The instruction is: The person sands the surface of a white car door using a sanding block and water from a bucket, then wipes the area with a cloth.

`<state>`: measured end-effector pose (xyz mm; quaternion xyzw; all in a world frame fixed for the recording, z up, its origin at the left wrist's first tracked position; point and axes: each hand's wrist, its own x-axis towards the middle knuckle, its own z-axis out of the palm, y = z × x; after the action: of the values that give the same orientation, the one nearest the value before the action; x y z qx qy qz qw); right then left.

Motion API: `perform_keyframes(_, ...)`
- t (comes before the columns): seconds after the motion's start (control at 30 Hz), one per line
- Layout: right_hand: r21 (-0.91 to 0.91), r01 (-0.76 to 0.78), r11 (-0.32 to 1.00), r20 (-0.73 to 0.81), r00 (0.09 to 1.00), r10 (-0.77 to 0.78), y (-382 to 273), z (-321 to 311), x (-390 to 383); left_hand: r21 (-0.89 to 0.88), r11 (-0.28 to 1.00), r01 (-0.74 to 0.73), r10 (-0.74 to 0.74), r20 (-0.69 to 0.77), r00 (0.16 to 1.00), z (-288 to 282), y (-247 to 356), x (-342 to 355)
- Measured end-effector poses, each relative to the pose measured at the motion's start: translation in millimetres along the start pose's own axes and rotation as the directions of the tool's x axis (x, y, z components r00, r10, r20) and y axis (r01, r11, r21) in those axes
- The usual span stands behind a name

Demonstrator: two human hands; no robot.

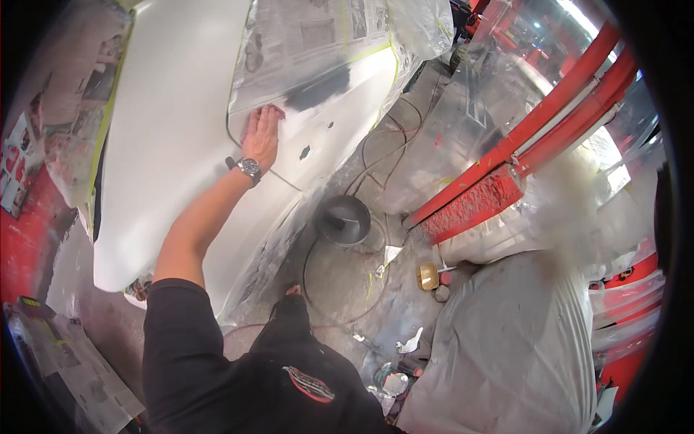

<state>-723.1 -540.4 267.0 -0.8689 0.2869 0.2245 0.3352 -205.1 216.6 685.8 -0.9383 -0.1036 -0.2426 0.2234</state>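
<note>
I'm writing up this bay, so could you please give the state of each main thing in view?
White panel: marked by a dark grey patch
Left hand: resting on the white panel
Panel hole: open
Newspaper masking: taped on
Wristwatch: worn
Black bucket: upright, open-topped
Hose: loosely looped
Grey sheet: draped, creased

I see a black short-sleeved T-shirt [217,383], a red-edged oval print [309,384] at six o'clock, and a round wristwatch [249,168] at ten.

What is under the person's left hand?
The left hand lies on a white panel; a reddish sliver shows at its far end, too small to identify. Whatever the palm covers can't be seen.
</note>
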Motion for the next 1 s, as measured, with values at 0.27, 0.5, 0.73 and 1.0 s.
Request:
perform_keyframes(0.27, -0.11, 0.014, 0.994, 0.034, 0.999, -0.01, -47, -4, -83, -0.214, 0.974, -0.073, 0.036, -0.173, 0.984, -75, -75, -109)
perform_keyframes(0.5, -0.168, -0.066, 0.984, -0.004, 0.998, 0.066, 18, 30, -137, -0.071, 0.979, -0.191, 0.186, -0.069, 0.98, -125, -129, -178)
perform_keyframes(0.73, -0.258, -0.055, 0.965, 0.045, 0.997, 0.069, -22, 83, -198, -0.174, 0.933, -0.316, 0.288, -0.169, 0.943, -152, -200, -233)
perform_keyframes(1.0, -0.473, 0.168, 0.865, 0.073, 0.986, -0.152, -138, 96, -293, -0.361, 0.779, -0.514, 0.354, -0.423, 0.834, -158, -255, -257)
